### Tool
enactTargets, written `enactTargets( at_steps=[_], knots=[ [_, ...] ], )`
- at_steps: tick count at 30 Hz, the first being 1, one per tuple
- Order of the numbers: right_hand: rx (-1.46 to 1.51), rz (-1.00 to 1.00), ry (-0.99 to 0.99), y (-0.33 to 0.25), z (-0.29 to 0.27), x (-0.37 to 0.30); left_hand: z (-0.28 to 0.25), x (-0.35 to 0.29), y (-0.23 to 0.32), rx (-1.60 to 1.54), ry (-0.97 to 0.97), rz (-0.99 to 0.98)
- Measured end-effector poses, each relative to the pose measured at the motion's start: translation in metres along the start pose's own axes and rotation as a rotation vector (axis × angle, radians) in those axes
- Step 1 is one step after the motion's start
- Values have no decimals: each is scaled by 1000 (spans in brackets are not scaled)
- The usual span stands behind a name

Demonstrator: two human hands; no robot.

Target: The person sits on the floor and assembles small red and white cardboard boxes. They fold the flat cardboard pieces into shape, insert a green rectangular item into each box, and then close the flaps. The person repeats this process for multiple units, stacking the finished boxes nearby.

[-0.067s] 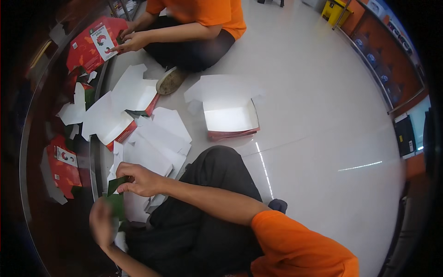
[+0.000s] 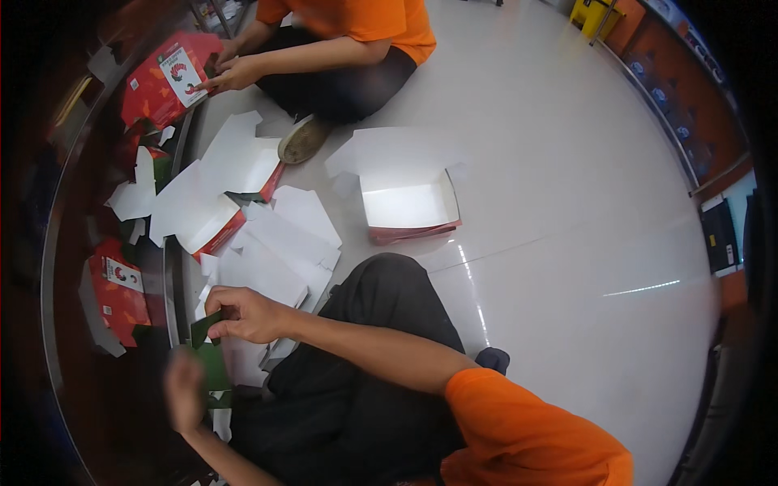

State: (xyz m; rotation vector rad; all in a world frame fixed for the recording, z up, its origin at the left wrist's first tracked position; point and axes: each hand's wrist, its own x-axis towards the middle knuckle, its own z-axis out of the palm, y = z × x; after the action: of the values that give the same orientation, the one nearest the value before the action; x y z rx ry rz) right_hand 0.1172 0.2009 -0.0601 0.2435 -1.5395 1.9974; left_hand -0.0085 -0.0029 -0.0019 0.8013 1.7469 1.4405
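At the lower left, my right hand (image 2: 247,314) pinches the corner of a dark green panel of a cardboard carton (image 2: 214,366) between thumb and fingers. Below it, beside the same green panel, is my left hand (image 2: 185,390). Its fingers are smeared by motion, so I cannot make out whether they grip the carton's edge. White flaps of the carton show under the green part, near my dark trouser leg. Flat white carton blanks (image 2: 271,257) lie in a loose pile just beyond my right hand.
An open white-lined box (image 2: 409,206) stands on the floor ahead. More opened boxes (image 2: 207,217) lie left of it. Red folded cartons (image 2: 121,296) rest on the dark shelf along the left. Across from me, a person in orange (image 2: 340,49) sits holding a red carton (image 2: 166,81).
My left hand shifts slightly, with a little more of the green panel showing beside it. My right hand keeps its pinch. The whole view drifts slightly.
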Motion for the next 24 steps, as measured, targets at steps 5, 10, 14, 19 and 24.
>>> enactTargets(
  at_steps=[5,10,14,19,24],
  knots=[
    [-525,-104,-112,-8,0,-21,23,-11,-10,110,6,-161],
    [-808,-29,-197,-13,0,-32,63,2,1,223,75,-256],
    [-825,-13,-276,-4,-2,-29,62,5,8,233,30,-363],
    [-739,37,-406,-4,-3,-28,48,-3,-3,-34,-14,-317],
    [-706,-257,202,-20,5,-20,50,17,22,89,109,-98]
  ],
)
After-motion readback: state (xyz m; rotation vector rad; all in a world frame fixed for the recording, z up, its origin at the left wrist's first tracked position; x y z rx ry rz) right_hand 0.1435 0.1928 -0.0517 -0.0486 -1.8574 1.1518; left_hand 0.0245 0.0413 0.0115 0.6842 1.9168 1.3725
